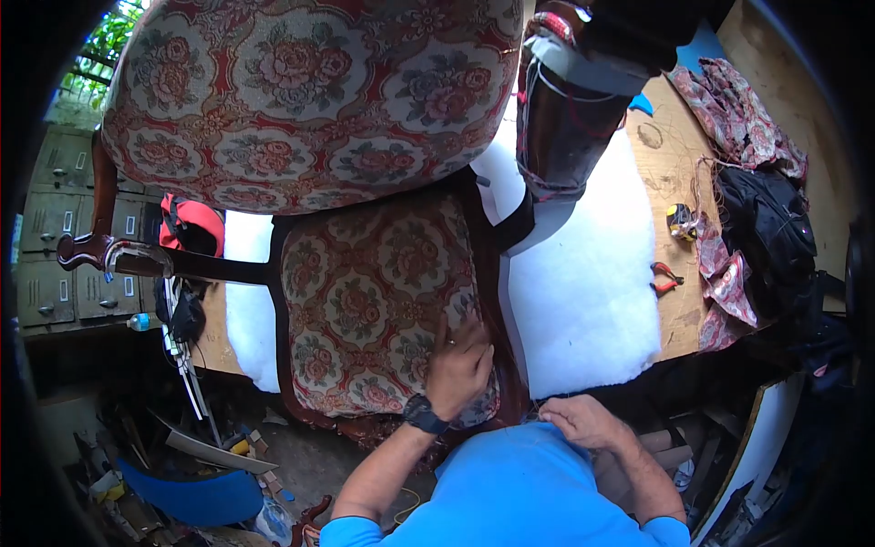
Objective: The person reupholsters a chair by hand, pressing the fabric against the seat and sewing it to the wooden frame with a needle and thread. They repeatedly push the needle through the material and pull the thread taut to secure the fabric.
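Observation:
A chair with dark wooden frame fills the middle, its floral-covered back panel (360, 283) facing up and its larger padded seat (301, 82) rising above it. My left hand (460, 365) lies on the lower right of the back panel, fingers extended over the fabric. Close to the panel's lower right corner, beside my blue shirt, is my right hand (583, 422) with its fingers curled together. Whatever may be between those fingertips is too small to make out. The wooden armrest (205, 264) reaches out at left; the right one (574, 118) is wrapped in plastic and cord.
White padding (588, 283) lies under the chair on a wooden table (679, 324). Red-handled pliers (668, 278), a tape measure (680, 221), floral fabric scraps (729, 283) and a black bag (766, 219) lie at right. Lockers (55, 237) stand at left; offcuts (214, 447) clutter the floor.

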Demonstrator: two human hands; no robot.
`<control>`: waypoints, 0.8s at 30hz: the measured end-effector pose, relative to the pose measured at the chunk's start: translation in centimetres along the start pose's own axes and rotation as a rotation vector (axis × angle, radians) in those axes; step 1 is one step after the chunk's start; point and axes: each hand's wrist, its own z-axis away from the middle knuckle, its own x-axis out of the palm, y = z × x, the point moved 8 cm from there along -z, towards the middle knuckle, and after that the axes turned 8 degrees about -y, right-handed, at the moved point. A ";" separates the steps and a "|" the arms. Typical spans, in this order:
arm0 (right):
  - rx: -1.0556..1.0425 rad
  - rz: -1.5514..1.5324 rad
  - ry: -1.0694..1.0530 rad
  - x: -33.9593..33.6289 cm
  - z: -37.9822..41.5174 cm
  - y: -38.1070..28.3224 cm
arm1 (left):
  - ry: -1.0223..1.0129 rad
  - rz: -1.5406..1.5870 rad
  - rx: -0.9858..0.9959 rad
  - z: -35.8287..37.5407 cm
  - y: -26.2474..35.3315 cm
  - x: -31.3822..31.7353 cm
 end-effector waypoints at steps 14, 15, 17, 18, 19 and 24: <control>0.078 -0.035 -0.102 0.4 -0.2 2.3 | 0.305 -0.275 -0.063 -14.7 -7.5 -9.3; 0.074 -0.039 -0.103 0.6 -0.3 2.5 | 0.315 -0.300 -0.070 -14.5 -7.4 -9.3; 0.077 -0.031 -0.095 0.5 -0.6 2.5 | 0.344 -0.350 -0.080 -14.5 -6.8 -9.3; 0.081 -0.029 -0.090 0.5 -0.5 2.5 | 0.347 -0.332 -0.085 -14.7 -7.0 -9.3; 0.085 -0.040 -0.101 0.6 -0.5 2.5 | 0.350 -0.313 -0.093 -15.0 -7.3 -9.4; 0.094 -0.077 -0.118 0.5 -0.8 2.9 | 0.347 -0.277 -0.190 -16.5 -8.2 -9.4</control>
